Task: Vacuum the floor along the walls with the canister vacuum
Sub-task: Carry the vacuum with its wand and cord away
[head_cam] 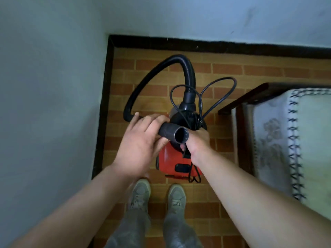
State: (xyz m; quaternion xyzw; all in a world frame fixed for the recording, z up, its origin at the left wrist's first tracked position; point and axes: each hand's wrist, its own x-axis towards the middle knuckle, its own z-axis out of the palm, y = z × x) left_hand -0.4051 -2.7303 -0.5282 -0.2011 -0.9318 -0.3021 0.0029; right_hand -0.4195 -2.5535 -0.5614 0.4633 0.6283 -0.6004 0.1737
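Your left hand [141,140] grasps the free end of the hose [186,68], fingers laid over the tube, its open mouth turned toward you. Your right hand [197,140] is clenched on the top of the red vacuum [170,158]. I think it holds the carry handle, but the hand hides it. The cord [223,81] loops out from under this hand, so probably you gather it there to stop it from trailing. Holding body and hose end together lets you place the machine without the hose dragging. I cannot tell if the vacuum rests on the floor [232,72] or hangs just above it.

The vacuum is just beyond your shoes [141,190], near the corner where the left wall [53,68] meets the far wall [197,15]. The floor has a brick pattern in orange and brown, and a dark skirting [161,42] runs along both walls. A bed [295,131] stands on the right, leaving a narrow strip. The bare hose end should reach well along the skirting.
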